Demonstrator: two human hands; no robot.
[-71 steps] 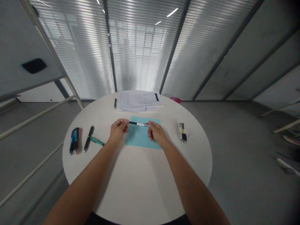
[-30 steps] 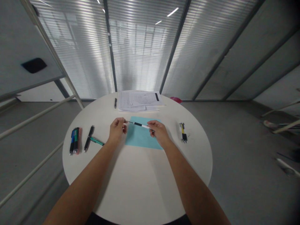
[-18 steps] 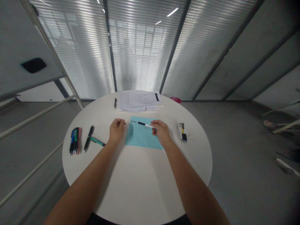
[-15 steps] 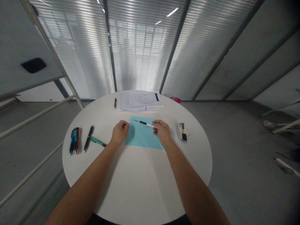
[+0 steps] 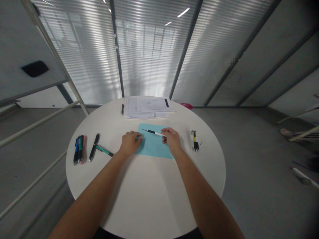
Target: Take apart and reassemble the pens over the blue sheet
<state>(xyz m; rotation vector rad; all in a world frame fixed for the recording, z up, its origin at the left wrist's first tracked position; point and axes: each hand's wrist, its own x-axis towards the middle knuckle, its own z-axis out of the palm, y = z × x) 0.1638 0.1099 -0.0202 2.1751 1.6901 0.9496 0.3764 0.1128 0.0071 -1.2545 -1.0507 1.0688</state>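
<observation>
My right hand (image 5: pixel 173 142) is closed around the white rear part of a pen (image 5: pixel 151 131) with a black grip. The pen points left, held over a light blue sheet (image 5: pixel 156 148); a thin refill sticks out of its front end, and no cone shows around it. At the sheet's left edge my left hand (image 5: pixel 129 143) has thumb and forefinger pinched together. Something small and greyish shows at those fingertips, too little of it to name. A gap separates the left fingers from the refill's tip.
On the round white table (image 5: pixel 149 192), several pens (image 5: pixel 79 149) lie at the left, beside a black pen (image 5: pixel 94 147) and a green pen (image 5: pixel 104 150). More pens (image 5: pixel 194 141) lie at the right. Printed papers (image 5: pixel 149 108) and a dark pen (image 5: pixel 122 109) are at the far edge.
My left hand has turned over and shifted slightly right, over the blue sheet's edge, its pinched fingertips now toward the pen. My right hand and the pen have barely moved.
</observation>
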